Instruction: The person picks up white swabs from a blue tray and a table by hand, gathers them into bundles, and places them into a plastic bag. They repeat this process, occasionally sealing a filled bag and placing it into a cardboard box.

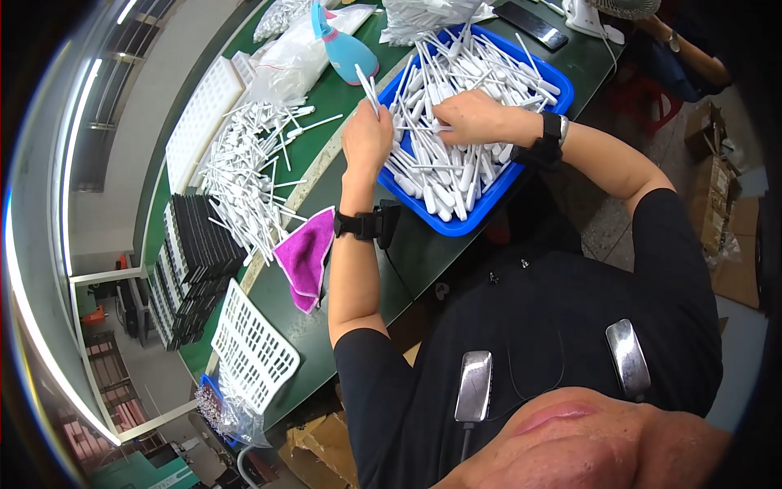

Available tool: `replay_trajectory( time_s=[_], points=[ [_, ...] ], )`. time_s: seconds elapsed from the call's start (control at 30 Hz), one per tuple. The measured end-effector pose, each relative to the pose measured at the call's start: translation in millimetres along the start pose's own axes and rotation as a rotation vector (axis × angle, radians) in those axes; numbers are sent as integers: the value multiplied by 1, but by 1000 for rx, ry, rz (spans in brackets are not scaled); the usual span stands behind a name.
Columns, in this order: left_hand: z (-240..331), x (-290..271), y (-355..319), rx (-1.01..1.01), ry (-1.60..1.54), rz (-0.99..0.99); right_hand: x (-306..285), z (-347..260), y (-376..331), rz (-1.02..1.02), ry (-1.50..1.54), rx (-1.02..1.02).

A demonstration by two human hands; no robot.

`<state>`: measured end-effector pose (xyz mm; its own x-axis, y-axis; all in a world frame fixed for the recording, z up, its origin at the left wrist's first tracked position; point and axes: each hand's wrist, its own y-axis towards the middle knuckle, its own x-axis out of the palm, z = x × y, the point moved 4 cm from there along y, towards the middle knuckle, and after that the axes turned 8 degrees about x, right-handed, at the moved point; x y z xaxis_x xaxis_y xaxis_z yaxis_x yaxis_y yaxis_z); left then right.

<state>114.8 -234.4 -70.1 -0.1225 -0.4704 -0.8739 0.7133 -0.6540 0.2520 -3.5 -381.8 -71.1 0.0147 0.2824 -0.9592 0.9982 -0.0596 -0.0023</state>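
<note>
A blue tray (458, 225) on the table is heaped with white plastic droppers (464, 175), long thin stems with fatter ends. Over its left rim, my left hand (366, 140) is closed round a few white stems (368, 88) that point up and away. Inside the tray, my right hand (468, 118) reaches into the heap with fingers bent together on a white piece. The fingertips of the right hand are partly hidden among the pieces. A second loose pile of similar white pieces (244, 163) lies on the table to the left.
Around the tray are a blue spray bottle (350, 55), a phone (531, 26) and plastic bags (297, 61). Further left stand stacked black trays (199, 244), a white slotted tray (254, 346), a purple cloth (308, 259) and a white perforated board (204, 118). Another person's arm (692, 55) shows far right.
</note>
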Motion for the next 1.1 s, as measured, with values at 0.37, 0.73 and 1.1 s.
replay_trajectory(
  time_s=[0.37, 0.73, 1.1],
  points=[
    [15, 24, 27, 171, 187, -121, -33, 31, -22, -72, 115, 197],
    [4, -16, -33, -222, -784, -234, -43, 25, -40, -150, 344, 225],
    [29, -23, -58, -153, -119, -265, -8, -11, -35, -81, 110, 131]
  ],
)
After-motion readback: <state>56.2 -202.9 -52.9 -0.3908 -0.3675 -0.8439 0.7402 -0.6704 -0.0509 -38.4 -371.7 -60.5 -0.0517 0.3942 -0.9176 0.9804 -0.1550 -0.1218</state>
